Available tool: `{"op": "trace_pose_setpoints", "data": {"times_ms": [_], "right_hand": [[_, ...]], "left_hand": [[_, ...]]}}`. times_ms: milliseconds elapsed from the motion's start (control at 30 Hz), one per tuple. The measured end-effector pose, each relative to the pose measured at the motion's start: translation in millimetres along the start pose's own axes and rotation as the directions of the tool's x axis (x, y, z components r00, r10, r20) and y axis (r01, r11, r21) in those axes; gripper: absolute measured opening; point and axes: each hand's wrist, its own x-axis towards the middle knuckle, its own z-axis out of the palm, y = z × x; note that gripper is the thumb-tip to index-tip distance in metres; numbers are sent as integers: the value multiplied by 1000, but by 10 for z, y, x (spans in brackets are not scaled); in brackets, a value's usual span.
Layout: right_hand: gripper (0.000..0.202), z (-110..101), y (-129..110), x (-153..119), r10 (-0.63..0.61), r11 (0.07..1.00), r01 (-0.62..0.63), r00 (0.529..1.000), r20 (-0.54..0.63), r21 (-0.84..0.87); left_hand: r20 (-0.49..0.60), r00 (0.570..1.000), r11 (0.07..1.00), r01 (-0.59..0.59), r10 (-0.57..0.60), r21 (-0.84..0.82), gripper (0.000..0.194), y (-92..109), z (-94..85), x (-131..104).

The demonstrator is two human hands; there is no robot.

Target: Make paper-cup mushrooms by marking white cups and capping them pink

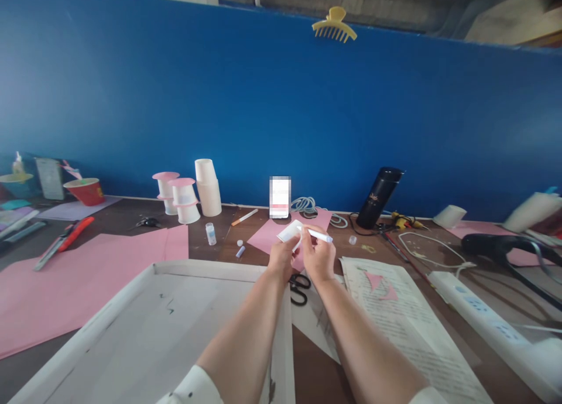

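Observation:
In the middle of the head view, my left hand (281,257) is closed on a small white piece (288,230) that looks like paper or part of a paper cup. Close beside it, my right hand (320,259) grips a white marker pen (321,236), which points left towards the white piece. I cannot tell whether the tip touches it. Beneath both hands lies a sheet of pink paper (262,236). Black-handled scissors (300,290) rest just below the wrists. A pale purple cap (240,252) and a small clear bottle (211,234) are on the table to the left.
A phone (280,198) leans against the blue partition (263,111). Stacked paper cups (208,187) stand left, near cups with pink discs (184,200). Pink sheets (109,269) and a utility knife (64,243) lie further left. At right are a black thermos (378,198) and a power strip (487,322).

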Motion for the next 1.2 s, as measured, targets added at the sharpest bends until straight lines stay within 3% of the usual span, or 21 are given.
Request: {"op": "trace_pose_setpoints", "data": {"times_ms": [1200], "right_hand": [[29, 3, -29, -9, 1, 1000, 0, 1000, 19, -9]], "left_hand": [[-98, 985, 984, 127, -140, -124, 27, 60, 38, -9]]}}
